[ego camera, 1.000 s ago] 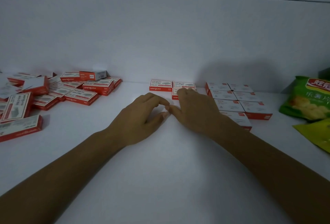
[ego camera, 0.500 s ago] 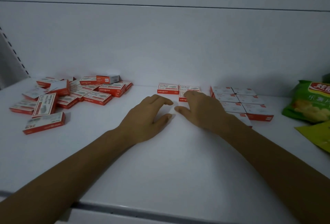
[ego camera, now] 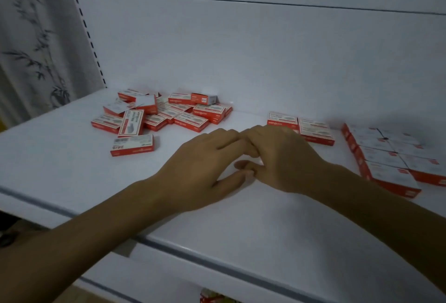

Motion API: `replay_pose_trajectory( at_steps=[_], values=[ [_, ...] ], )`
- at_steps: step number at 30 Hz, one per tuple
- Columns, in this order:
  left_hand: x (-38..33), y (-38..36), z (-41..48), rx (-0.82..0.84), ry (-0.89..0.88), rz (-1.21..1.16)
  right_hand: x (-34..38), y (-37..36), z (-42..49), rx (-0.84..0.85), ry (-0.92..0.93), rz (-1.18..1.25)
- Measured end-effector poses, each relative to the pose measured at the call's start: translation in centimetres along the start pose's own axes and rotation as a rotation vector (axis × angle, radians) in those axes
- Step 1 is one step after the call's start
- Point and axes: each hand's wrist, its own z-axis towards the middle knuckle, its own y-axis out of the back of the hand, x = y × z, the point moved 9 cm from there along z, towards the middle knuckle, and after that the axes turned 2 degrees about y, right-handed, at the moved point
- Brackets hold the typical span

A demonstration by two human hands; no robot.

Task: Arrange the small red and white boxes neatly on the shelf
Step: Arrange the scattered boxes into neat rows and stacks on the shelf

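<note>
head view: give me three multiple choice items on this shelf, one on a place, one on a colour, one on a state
1. Where on the shelf is the loose heap of boxes?
A. left of the neat block
B. on top of it
C. right of it

2. What colour are the boxes' sides?
A. blue
B. red
C. green

3. How do the neat block's boxes lie?
A. tumbled
B. on end
C. flat in rows

Answers: A, the heap lies at the left and the block at the far right; B, every side that shows is red; C, their pale tops form a level grid.
</note>
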Motion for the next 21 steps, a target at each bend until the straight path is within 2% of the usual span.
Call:
replay_pose_trajectory(
  at_steps=[7, 13, 17, 21],
  values=[
    [8.6, 5.4, -6.1, -0.009, 0.13, 0.176, 5.7, -2.3, 6.8, -0.015, 0.027, 0.09],
    [15.7, 7.9, -9.9, 0.052, 0.209, 0.167, 9.7, -5.1, 12.2, 0.051, -0.038, 0.092],
    [18.3, 7.7, -10.3, 0.1, 0.155, 0.151, 10.8, -7.0, 13.6, 0.14, -0.154, 0.133],
    [19.2, 7.9, -9.0, 0.104, 0.004, 0.096, 10.7, -7.1, 13.1, 0.155, -0.245, 0.09]
  ],
)
